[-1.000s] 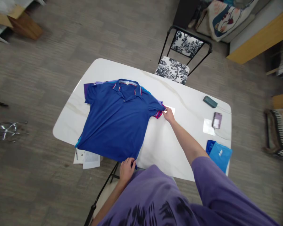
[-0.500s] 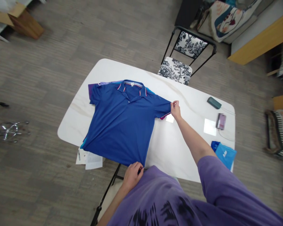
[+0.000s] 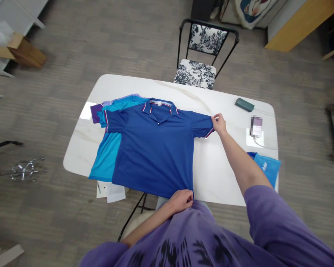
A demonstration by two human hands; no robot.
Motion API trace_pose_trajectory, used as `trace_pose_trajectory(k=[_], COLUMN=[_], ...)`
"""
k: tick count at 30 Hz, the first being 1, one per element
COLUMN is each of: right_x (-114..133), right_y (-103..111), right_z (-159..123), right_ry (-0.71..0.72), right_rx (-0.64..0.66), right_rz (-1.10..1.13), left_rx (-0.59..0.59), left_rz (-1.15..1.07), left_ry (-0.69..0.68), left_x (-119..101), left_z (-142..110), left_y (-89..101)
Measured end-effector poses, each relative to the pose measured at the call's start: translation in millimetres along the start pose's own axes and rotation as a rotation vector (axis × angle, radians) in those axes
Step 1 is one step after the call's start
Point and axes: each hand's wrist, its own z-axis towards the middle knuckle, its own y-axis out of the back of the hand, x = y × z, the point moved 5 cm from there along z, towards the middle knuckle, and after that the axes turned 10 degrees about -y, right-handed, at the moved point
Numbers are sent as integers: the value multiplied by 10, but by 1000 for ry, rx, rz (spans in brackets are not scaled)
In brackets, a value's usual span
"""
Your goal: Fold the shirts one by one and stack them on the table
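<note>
Head view: blue polo shirt (image 3: 156, 152), one, shifted toward the person's right since the earlier frames, both hands travelling with it; a broad strip of turquoise shirt (image 3: 104, 157) now shows at its left, where only slivers showed before.

Position: polo spread out on the white table (image 3: 218, 172), collar at the far side, hem at the near edge, the body of the garment lying to the left of both hands.

Hands, two, well apart. Right hand (image 3: 219, 124): fingers pinched on the end of the polo's right-hand sleeve, drawn out sideways. Left hand (image 3: 180, 200): closed on the hem at its near right corner, close against the person's purple top (image 3: 180, 237).

Garments beneath: turquoise shirt, one, partly covered; purple sleeve (image 3: 95, 113), one, showing past it at the far left; lilac edging beside these. Total in the pile: cannot be told.

Table, right end: green case (image 3: 244, 104), one; phone (image 3: 256, 127), one, blurred over, with a pale cable (image 3: 264, 147) beside it; folded blue cloth (image 3: 269, 167), light over dark, number of pieces unclear.

Surroundings: patterned chair (image 3: 195, 73), one, at the far side; paper sheets (image 3: 116, 193), two visible, below the near left edge; open cardboard box (image 3: 29, 52), one, upper left.
</note>
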Motion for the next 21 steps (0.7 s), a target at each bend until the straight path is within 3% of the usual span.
trace_pose_trajectory(k=[9, 12, 14, 17, 19, 21], right_x=[-2074, -2591, -2818, -2944, -2925, -2888], right_y=[1495, 1913, 2107, 2244, 2215, 2059], right_z=[1063, 1384, 1510, 1415, 1064, 460], right_ry=[-107, -136, -129, -37, 50, 134], right_rx=[-114, -154, -171, -236, -288, -257], right_rz=[-167, -243, -259, -290, -313, -311], left_rx=[132, 154, 173, 177, 127, 35], left_rz=[-77, -92, -93, -46, 44, 166], left_ry=[36, 64, 85, 100, 105, 127], left_x=[-326, -514, -628, -715, -683, -565], left_z=[1715, 2206, 2403, 2438, 2299, 2063], left_y=[-1807, -2278, -2473, -2423, -2091, -1553])
